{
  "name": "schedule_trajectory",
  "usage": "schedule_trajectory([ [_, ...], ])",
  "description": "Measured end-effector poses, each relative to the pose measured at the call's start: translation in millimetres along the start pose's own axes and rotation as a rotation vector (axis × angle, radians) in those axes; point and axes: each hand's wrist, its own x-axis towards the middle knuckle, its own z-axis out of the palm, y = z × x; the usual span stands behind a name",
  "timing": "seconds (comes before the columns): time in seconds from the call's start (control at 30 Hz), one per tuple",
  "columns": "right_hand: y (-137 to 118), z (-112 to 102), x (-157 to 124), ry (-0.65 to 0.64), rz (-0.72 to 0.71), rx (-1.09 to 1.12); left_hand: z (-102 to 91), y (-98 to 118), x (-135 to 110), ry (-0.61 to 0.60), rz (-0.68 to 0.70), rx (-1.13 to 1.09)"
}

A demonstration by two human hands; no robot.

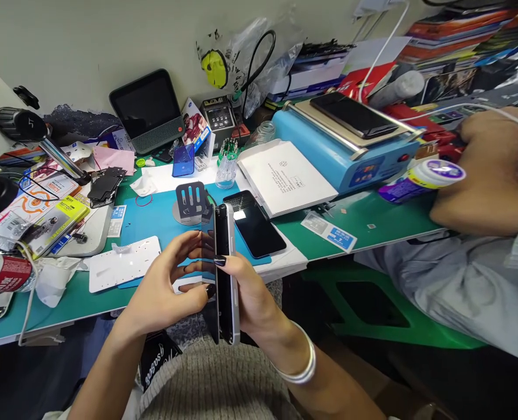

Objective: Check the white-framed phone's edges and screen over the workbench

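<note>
Left grip (167,297) half open, fingers spread, tips and thumb right at one face of a phone (227,303); can't tell if it bears any weight. Right grip (254,291) closed on the same phone, thumb over the near edge. Phone upright between both hands, edge toward camera, just in front of the surface (399,221); dark on its left side, pale frame on its right.

Far left: red-and-white container (5,273), crumpled tissue (55,280) beside it, yellow box (60,224) behind. Next, white panel (128,265) lies flat, overlapping blue mat (154,219). Display screen (145,105) leans back near the wall.

Middle: clear cup (226,174) holds screwdrivers (228,149). Second phone (259,227) lies flat, dark, right of the held one, partly on the mat. White box (287,178) lies beside it, next to blue machine (350,160); third phone (353,114) on top.

Right: small card (329,231) flat near the front edge, purple tub (416,181) near another person's arm (482,192), green stool (434,332) below.
</note>
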Motion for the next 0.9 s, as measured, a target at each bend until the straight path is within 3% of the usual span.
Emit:
schedule_trajectory([
  [0.37, 0.1, -2.7, -1.7, 0.059, 0.070, -0.008, 1.8, 1.0, 2.3, 0.009, 0.009, 0.023],
  [0.9, 0.2, -1.8, -0.1, 0.103, 0.057, -0.079, 4.9, 2.4, 5.6, 0.010, -0.012, 0.035],
])
